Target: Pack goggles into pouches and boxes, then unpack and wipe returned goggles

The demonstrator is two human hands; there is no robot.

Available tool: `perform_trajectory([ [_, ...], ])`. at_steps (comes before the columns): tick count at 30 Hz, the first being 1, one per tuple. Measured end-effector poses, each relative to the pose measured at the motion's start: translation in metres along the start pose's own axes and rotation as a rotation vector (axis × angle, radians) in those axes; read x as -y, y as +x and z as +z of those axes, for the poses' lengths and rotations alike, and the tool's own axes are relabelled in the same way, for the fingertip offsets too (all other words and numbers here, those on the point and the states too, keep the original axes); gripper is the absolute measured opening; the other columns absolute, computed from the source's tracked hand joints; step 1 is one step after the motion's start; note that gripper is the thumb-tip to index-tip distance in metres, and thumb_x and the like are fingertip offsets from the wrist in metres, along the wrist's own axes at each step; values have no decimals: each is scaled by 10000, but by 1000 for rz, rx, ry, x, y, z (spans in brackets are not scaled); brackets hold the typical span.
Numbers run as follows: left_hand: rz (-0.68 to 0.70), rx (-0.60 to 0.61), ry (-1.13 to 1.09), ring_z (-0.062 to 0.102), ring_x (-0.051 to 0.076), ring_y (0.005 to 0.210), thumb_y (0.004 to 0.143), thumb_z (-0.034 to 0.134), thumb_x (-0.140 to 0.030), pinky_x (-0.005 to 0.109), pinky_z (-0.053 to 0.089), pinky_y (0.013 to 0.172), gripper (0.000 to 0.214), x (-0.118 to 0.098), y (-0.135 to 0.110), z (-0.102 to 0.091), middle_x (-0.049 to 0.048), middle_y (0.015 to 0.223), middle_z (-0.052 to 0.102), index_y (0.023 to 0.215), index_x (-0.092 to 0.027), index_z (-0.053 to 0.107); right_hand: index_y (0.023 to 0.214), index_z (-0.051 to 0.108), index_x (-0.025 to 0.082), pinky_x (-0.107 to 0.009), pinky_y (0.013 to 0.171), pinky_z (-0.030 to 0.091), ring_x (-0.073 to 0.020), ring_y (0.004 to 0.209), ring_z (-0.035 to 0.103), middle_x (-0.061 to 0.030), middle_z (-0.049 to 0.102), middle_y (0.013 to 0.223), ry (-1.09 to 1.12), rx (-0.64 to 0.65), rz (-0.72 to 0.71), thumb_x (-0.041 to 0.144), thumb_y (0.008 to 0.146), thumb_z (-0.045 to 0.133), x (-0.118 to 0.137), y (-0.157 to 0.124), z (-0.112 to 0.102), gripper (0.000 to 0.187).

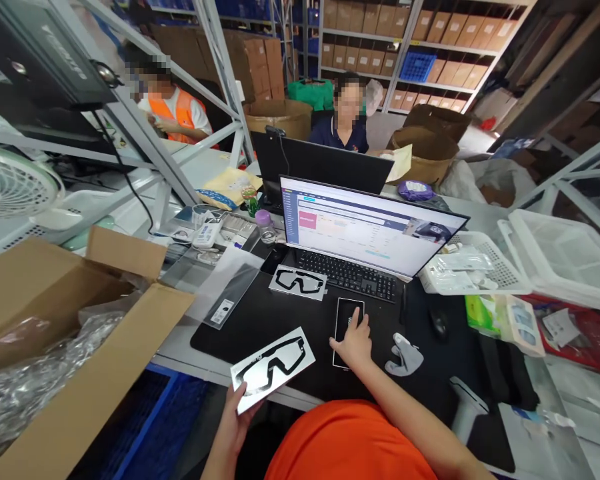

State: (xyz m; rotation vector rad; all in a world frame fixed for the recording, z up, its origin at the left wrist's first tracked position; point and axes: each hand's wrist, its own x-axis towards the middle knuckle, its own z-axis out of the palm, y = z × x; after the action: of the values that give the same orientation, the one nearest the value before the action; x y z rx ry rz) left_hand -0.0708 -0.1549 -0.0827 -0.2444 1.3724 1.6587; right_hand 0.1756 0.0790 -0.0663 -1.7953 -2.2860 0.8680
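Observation:
My left hand (237,417) grips a silver-white box (293,375) printed with black goggles, tilted over the desk's front edge. The thumb lies on its face. Fingers spread, my right hand (356,341) rests on a flat black rectangular item (343,310) with a pale border and partly covered white lettering. Whether that is a phone or a thin box, I cannot tell. A second goggles box (299,283) lies in front of the keyboard (365,281). To the right of my right hand is a small grey-white object (405,355) of unclear kind.
An open carton (115,360) with clear plastic wrap stands at the left. Beyond the keyboard is a lit monitor (360,223). A mouse (439,323), a handheld scanner (467,407) and white baskets (517,290) are on the right. Two people sit across the desks.

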Motion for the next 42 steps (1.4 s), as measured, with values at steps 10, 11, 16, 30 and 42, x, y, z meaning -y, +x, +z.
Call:
perform_trajectory([
  [10, -116, 109, 103, 756, 299, 893, 824, 675, -130, 462, 618, 825, 558, -29, 11, 27, 134, 964, 784, 1362, -84, 534, 1593, 40, 247, -481, 1145, 317, -360, 1423, 339, -158, 303, 1583, -5, 260, -625, 255, 530, 762, -17, -43, -95, 1284],
  [11, -128, 132, 93, 754, 311, 906, 830, 665, -134, 479, 614, 832, 547, -31, 11, 27, 148, 967, 783, 1356, -64, 534, 1595, 56, 239, -476, 1146, 312, -364, 1421, 347, -159, 304, 1589, 1, 302, -674, 259, 525, 764, -18, -47, -101, 1283],
  [16, -194, 165, 130, 746, 339, 943, 789, 693, -147, 460, 609, 828, 625, -34, 12, 25, 142, 980, 789, 1388, -93, 523, 1594, 125, 233, -496, 1111, 332, -400, 1367, 428, -171, 354, 1581, -65, 441, -822, 257, 479, 775, -19, -60, -110, 1290],
  [30, -174, 289, 235, 689, 351, 1113, 768, 738, -237, 459, 552, 940, 573, -27, 18, 63, 158, 1131, 754, 1314, -147, 589, 1558, 269, 224, -499, 1141, 319, -377, 1338, 473, -144, 419, 1555, 54, 340, -780, 244, 477, 709, -54, -69, -94, 1168],
  [42, -250, 253, 394, 683, 384, 1116, 750, 767, -282, 522, 527, 970, 397, -20, 14, 73, 147, 1036, 781, 1126, -171, 710, 1569, 239, 254, -499, 1170, 290, -353, 1414, 393, -126, 294, 1627, 79, 375, -844, 249, 552, 747, -60, -61, -80, 1137],
])
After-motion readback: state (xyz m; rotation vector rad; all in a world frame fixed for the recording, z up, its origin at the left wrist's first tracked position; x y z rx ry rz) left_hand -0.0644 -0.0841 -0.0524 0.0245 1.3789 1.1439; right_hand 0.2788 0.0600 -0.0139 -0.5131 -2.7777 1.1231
